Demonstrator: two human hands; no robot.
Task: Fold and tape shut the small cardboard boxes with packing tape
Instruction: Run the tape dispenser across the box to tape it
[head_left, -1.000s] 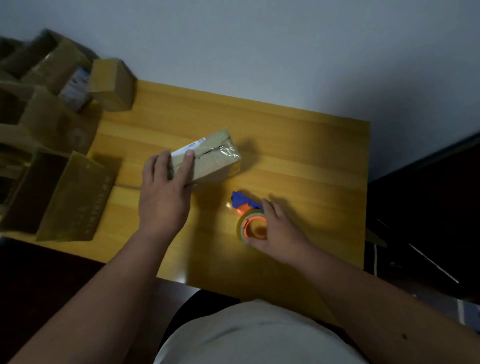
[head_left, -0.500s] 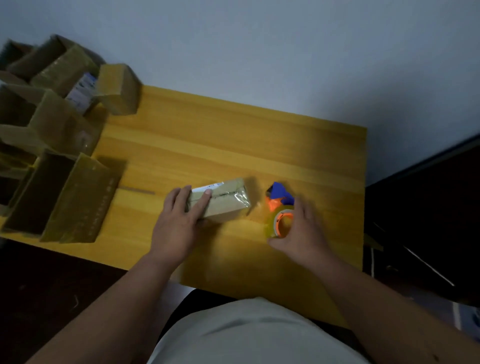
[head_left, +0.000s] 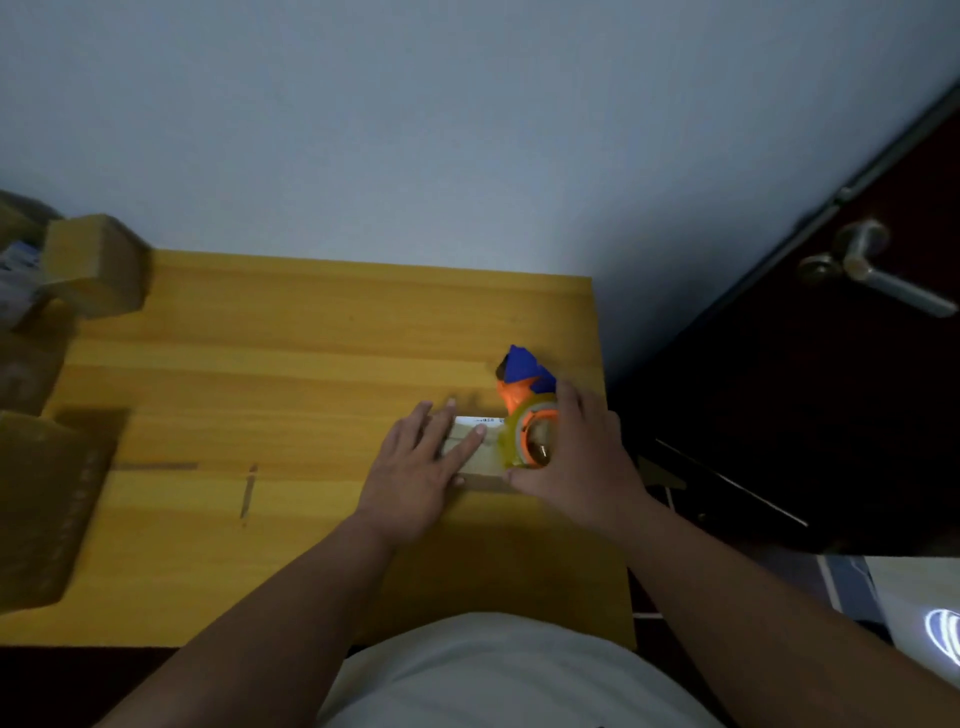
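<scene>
A small closed cardboard box (head_left: 478, 457) lies on the yellow wooden table (head_left: 291, 358), near its right edge. My left hand (head_left: 423, 467) presses flat on the box's left part, fingers straight. My right hand (head_left: 576, 462) grips the tape dispenser (head_left: 527, 415), an orange and blue holder with a yellowish tape roll, and holds it against the right end of the box. Both hands hide much of the box.
Several other cardboard boxes sit at the left: a closed one (head_left: 96, 265) at the far left corner and an open, flattened one (head_left: 47, 499) at the near left. A dark door with a metal handle (head_left: 872, 270) stands to the right of the table.
The view has swung right. The dispenser has closed in on the box and now touches its right end; my left hand still presses the box.
</scene>
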